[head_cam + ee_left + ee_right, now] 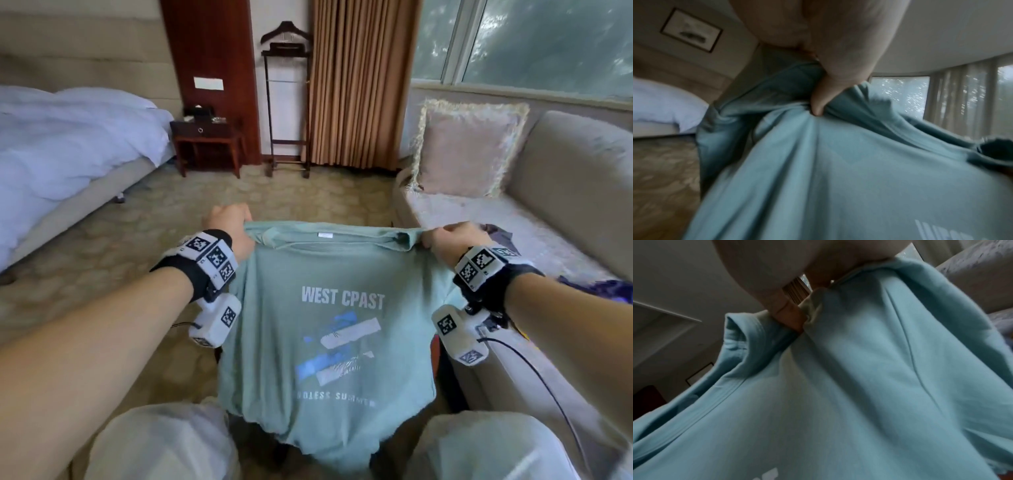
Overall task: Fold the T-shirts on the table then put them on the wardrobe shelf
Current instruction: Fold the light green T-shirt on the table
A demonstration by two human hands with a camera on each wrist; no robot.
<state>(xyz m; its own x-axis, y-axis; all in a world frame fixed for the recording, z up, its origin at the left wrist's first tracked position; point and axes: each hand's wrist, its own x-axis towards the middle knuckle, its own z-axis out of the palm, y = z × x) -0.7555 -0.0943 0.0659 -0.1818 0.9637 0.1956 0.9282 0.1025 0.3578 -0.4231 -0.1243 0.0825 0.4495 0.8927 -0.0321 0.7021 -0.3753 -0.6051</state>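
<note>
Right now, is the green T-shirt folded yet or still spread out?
Spread, not folded. The left hand and right hand grip the green T-shirt at its shoulders; it hangs full length, print showing.

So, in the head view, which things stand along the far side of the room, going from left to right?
Bed → nightstand → valet stand with hanger → brown curtain → fringed cushion → sofa backrest.
</note>
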